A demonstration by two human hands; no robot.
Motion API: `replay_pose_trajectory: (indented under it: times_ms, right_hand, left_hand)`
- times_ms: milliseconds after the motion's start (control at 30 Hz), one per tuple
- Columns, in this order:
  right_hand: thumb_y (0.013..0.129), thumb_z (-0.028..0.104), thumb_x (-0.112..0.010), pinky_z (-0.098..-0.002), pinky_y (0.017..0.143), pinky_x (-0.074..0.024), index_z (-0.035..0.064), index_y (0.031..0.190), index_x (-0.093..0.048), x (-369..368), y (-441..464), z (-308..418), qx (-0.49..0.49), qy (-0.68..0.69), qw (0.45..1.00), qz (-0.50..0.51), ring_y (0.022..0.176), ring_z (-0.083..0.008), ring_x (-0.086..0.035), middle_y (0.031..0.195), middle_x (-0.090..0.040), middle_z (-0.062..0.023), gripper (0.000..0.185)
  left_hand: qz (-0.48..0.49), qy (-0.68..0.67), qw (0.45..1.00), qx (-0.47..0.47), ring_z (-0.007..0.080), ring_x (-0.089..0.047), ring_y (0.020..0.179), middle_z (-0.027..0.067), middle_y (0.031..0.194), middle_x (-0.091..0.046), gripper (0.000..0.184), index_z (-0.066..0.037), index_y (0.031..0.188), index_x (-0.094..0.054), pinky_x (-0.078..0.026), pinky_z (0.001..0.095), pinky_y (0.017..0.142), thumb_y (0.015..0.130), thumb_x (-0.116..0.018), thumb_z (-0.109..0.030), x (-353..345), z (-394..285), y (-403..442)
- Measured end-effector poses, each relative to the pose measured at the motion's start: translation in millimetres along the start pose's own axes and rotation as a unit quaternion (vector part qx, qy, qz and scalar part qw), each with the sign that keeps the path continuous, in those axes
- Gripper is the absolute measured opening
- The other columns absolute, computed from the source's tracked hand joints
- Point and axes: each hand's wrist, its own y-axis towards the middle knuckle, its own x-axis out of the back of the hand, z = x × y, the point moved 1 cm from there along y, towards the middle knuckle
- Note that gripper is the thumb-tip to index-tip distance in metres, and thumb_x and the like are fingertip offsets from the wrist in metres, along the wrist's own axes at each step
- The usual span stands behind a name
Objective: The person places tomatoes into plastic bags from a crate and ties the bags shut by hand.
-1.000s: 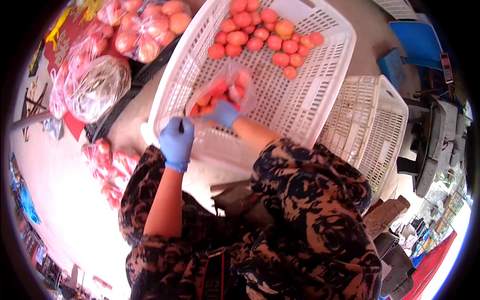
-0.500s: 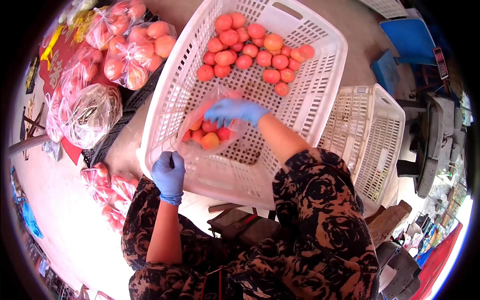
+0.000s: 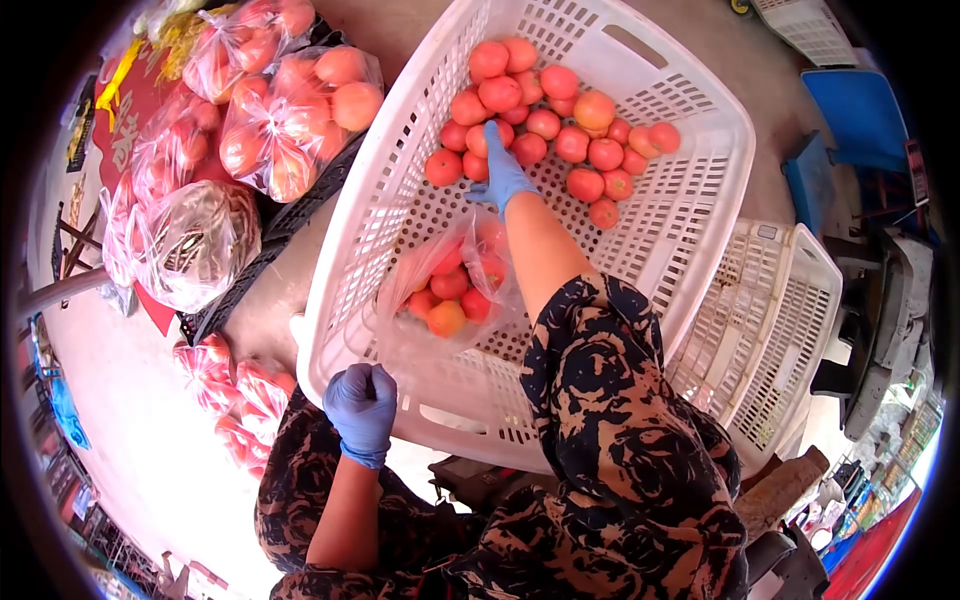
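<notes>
Lettering point(image 3: 125, 130) on red cloth point(image 3: 143, 105) — illegible; right fingers point(image 3: 494, 142) at tomatoes point(image 3: 500, 93).

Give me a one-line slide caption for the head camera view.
Gloved right hand at loose tomatoes in a white crate, a clear bag of tomatoes nearer, left hand closed.

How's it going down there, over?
Left hand fisted near crate rim. Right hand spread at loose tomatoes. Clear bag: several more inside. Nothing visibly blocking.

R hand point(image 3: 503, 178) is hiding some toms point(image 3: 500, 93), grip unclear | L fist point(image 3: 362, 405) is masking its palm | sleeve point(image 3: 595, 370) is covering nr crate point(image 3: 345, 270) rim | top edge is cropping far corner
</notes>
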Motion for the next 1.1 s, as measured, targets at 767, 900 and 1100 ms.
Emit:
replay_pose_trajectory:
  times_ms: [767, 900, 1100]
  right_hand:
    - [0.084, 0.023, -0.055, -0.0403, 0.087, -0.0462, 0.0008, 0.115, -0.047, 27, -83, -98, -0.154, 0.03, 0.799, 0.581, 0.1, -0.0228, -0.053, 0.111, -0.052, -0.0091, 0.039]
    - [0.083, 0.037, -0.056, -0.0346, 0.076, -0.0507, 0.0008, 0.112, -0.05, -9, -97, -137, -0.107, -0.174, 0.882, 0.424, 0.085, -0.0205, -0.059, 0.1, -0.056, -0.01, 0.046]
    - [0.08, 0.044, -0.059, -0.0301, 0.063, -0.0493, 0.0031, 0.096, -0.06, -29, -109, -115, 0.046, -0.462, 0.825, 0.322, 0.068, -0.018, -0.06, 0.081, -0.06, -0.0078, 0.044]
  left_hand:
    - [-0.021, 0.012, 0.999, 0.031, 0.0265, -0.048, 0.042, 0.0104, 0.047, -0.047, 0.016, -0.006, 0.062, -0.051, -0.038, 0.0366, 0.043, 0.075, -0.061, -0.007, -1, -1, 2]
    - [-0.019, 0.016, 0.999, 0.028, 0.0268, -0.048, 0.042, 0.0108, 0.047, -0.047, 0.017, -0.006, 0.061, -0.05, -0.038, 0.0367, 0.043, 0.075, -0.061, -0.007, -3, 4, 0]
    - [-0.027, 0.018, 0.999, 0.003, 0.0265, -0.046, 0.041, 0.0102, 0.047, -0.046, 0.018, -0.007, 0.061, -0.049, -0.037, 0.037, 0.043, 0.073, -0.061, -0.006, -2, 1, 1]
